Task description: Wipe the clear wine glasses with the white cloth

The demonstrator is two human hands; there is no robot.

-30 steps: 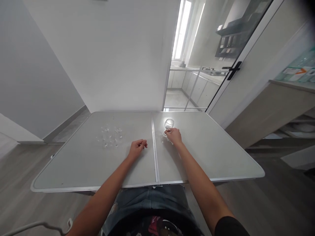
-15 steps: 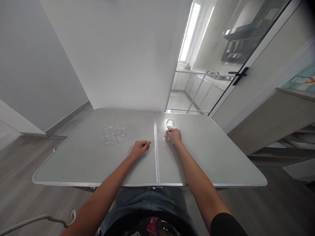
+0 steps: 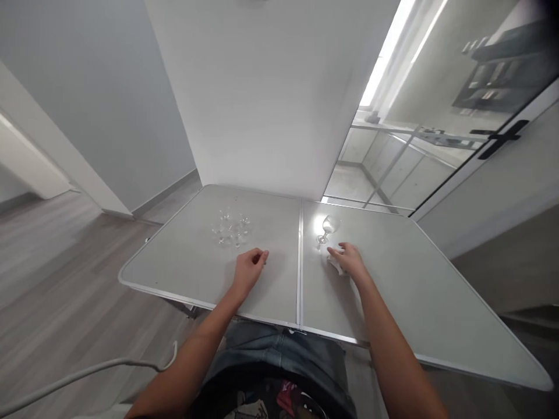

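Head view: the wine glass stood upright on the grey bench, just right of its centre seam. The right hand lay just beside it, grip apart, fingers resting on a white cloth. The left hand rested loosely curled, holding nothing, near a cluster of small glasses.

Grey table bearing glasses

Single head view — looks forward, down over table; close, tilted.
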